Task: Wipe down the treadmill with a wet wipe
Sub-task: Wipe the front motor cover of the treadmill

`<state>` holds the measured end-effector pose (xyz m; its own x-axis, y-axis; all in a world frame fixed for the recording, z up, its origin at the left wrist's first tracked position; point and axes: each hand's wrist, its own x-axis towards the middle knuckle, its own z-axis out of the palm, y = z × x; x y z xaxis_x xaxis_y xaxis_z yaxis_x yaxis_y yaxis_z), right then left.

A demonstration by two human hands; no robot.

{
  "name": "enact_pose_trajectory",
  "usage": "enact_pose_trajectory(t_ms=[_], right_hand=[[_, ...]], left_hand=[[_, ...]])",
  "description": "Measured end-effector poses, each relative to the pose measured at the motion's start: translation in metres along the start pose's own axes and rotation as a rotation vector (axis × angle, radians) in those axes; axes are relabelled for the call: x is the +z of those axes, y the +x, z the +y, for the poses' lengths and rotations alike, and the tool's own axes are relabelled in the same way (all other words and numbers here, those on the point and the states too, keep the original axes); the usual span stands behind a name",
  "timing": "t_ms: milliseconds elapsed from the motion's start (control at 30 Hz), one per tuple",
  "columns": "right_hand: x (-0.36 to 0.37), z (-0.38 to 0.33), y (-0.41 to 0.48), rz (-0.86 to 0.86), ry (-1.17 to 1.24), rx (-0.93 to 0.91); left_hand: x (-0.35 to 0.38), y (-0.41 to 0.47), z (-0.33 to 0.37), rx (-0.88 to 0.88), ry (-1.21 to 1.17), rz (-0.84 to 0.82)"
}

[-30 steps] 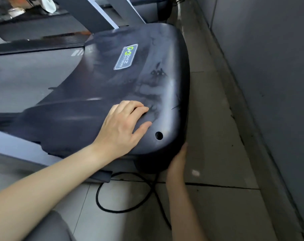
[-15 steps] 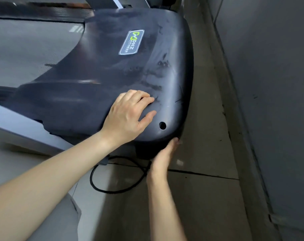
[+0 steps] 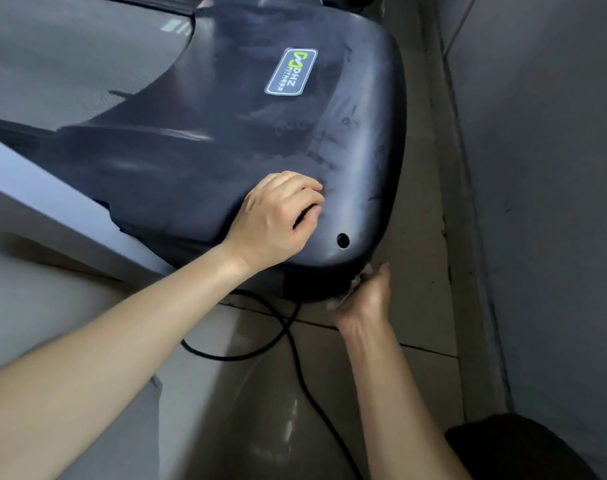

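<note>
Black cable (image 3: pixel 288 336) on floor below treadmill cover (image 3: pixel 226 140); left hand (image 3: pixel 274 220) curled, empty; right hand (image 3: pixel 366 299) presses wipe (image 3: pixel 359 280).

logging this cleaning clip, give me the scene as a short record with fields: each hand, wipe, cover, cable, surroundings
left hand: left hand rests on top of the motor cover, fingers curled, holding nothing
right hand: right hand presses the wet wipe against the cover's lower front edge
wipe: wet wipe, white, mostly hidden behind the hand
cover: dark motor cover with streaks, a logo badge and a round hole
cable: black cable looped on the tiled floor
surroundings: grey wall close on the right
</note>
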<state>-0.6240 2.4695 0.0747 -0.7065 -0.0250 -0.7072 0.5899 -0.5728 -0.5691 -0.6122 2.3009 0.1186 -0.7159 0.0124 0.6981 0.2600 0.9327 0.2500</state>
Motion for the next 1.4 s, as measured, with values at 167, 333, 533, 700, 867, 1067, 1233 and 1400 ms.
enact_pose_trajectory(t_ms=[167, 333, 533, 700, 867, 1067, 1233, 1400], right_hand=[[0.005, -0.049, -0.012, 0.129, -0.157, -0.067], [0.008, -0.046, -0.007, 0.136, -0.511, -0.156], [0.017, -0.043, -0.025, 0.024, -0.440, -0.132], [0.006, -0.056, -0.023, -0.092, -0.688, -0.111], [-0.006, -0.064, 0.004, -0.045, -1.034, -0.428], [-0.001, -0.031, 0.002, 0.042, -0.478, -0.280], [0.001, 0.034, -0.030, -0.081, -0.392, -0.253], [0.014, 0.064, -0.039, -0.248, -0.574, -0.231]], left_hand=[[-0.012, -0.055, 0.073, -0.095, -0.270, -0.109], [0.046, -0.094, 0.103, -0.978, -0.597, -0.740], [0.070, -0.062, 0.109, -1.586, -1.214, -0.522], [0.080, -0.034, 0.131, -1.850, -1.419, -0.174], [0.081, -0.032, 0.134, -1.961, -1.417, -0.035], [0.062, -0.072, 0.112, -1.934, -1.351, -0.055], [0.026, -0.110, 0.065, -1.943, -1.115, -0.188], [-0.007, -0.119, 0.004, -1.861, -1.001, -0.303]])
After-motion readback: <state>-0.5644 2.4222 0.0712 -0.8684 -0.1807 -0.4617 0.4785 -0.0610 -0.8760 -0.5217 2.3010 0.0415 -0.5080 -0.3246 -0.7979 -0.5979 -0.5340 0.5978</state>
